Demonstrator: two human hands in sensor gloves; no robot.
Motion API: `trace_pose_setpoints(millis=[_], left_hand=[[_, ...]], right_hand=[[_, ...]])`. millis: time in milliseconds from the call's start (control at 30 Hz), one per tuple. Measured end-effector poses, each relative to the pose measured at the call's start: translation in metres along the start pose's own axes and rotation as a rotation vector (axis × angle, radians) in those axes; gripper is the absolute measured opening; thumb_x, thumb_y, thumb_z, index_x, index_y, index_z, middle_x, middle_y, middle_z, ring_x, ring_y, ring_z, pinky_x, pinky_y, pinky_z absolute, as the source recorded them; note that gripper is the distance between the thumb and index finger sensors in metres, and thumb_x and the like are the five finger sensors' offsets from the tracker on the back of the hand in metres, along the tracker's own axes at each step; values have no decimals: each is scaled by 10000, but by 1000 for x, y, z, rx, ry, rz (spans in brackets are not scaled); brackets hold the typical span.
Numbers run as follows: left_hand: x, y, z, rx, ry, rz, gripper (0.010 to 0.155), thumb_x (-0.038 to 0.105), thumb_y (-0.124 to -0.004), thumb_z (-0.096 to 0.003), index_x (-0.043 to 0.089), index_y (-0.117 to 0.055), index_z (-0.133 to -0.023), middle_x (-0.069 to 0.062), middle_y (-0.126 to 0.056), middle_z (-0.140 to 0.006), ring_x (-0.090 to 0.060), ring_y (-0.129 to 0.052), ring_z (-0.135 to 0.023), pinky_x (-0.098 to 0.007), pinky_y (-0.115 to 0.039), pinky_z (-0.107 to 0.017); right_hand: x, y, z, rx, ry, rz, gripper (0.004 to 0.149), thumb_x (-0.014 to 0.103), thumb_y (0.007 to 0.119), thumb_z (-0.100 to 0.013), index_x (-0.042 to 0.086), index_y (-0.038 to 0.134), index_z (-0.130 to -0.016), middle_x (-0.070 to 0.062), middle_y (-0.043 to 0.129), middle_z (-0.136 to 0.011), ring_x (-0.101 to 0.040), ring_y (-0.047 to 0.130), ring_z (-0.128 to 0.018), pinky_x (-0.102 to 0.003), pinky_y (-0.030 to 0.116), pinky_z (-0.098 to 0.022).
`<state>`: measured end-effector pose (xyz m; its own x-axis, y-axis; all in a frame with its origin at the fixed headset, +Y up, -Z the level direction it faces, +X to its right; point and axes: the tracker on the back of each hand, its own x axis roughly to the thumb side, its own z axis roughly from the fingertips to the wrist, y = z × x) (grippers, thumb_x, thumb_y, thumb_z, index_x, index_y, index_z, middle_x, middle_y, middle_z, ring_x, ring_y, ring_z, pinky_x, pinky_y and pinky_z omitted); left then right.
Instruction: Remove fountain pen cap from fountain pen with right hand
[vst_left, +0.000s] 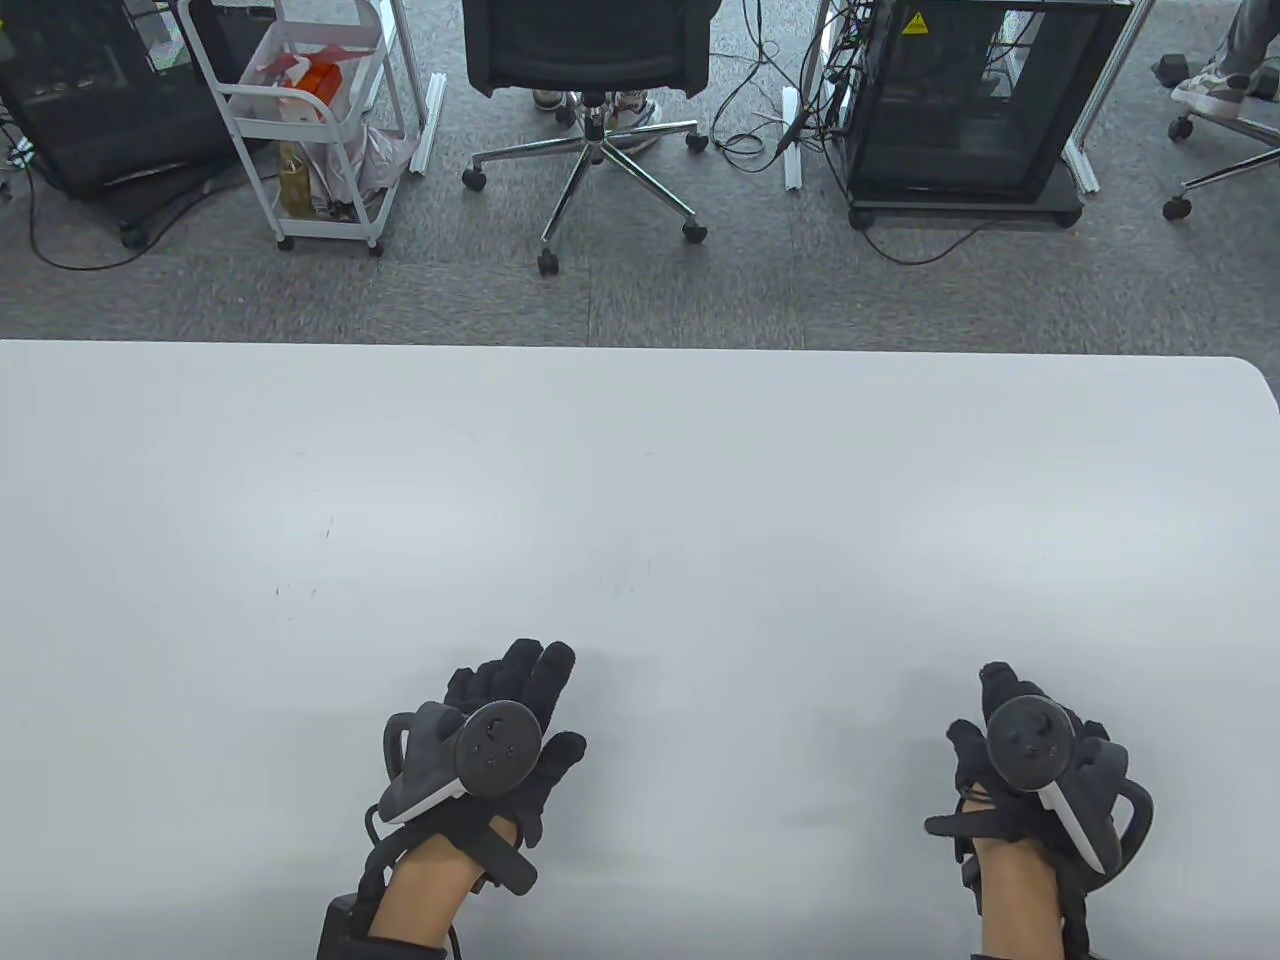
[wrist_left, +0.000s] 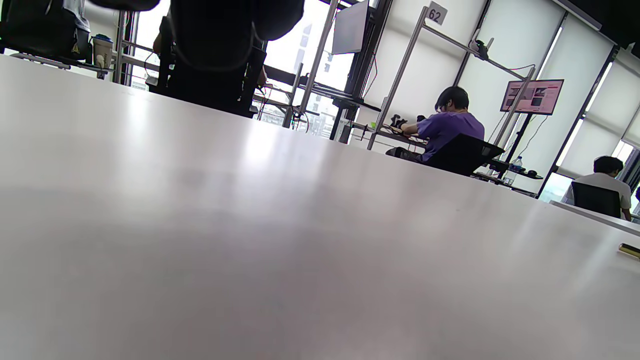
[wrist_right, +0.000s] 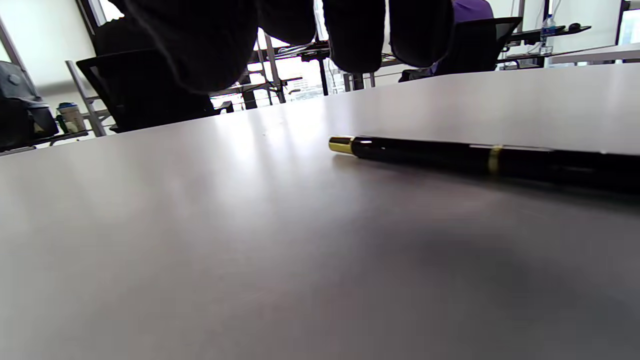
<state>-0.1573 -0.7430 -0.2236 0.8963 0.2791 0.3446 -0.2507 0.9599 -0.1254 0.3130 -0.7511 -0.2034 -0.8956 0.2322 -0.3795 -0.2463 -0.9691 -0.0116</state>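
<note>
Two gloved hands low on white table: left hand flat, holding nothing; right hand empty, fingers loosely open. Fountain pen, capped, lying mid-right in right wrist view, beneath fingertips. Risk: rolling away if nudged, being round.

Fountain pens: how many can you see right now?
1. The fountain pen lies capped on the table below the right hand, which hides it in the table view; no hand touches it.
</note>
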Motion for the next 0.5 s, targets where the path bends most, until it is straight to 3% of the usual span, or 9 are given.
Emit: trace_pose_setpoints(millis=[167, 500], left_hand=[[0, 0, 0, -2, -2, 1, 791, 622, -530, -332, 314, -267, -1012, -198, -437, -1115, -490, -651, -984, -728, -485, -649], [-1, 1, 2, -1, -2, 11, 791, 623, -530, -331, 311, -276, -1012, -200, -442, -1113, -490, -659, -980, -728, -489, -646]], right_hand=[[-25, 5, 0, 56, 184, -21, 663, 345, 830, -459, 207, 545, -1041, -177, 656, -1045, -450, 680, -944, -664, 418, -725], [-46, 16, 2, 108, 370, 76, 669, 323, 820, -460, 184, 523, -1043, -147, 637, -1055, -435, 679, -951, -666, 437, -722]])
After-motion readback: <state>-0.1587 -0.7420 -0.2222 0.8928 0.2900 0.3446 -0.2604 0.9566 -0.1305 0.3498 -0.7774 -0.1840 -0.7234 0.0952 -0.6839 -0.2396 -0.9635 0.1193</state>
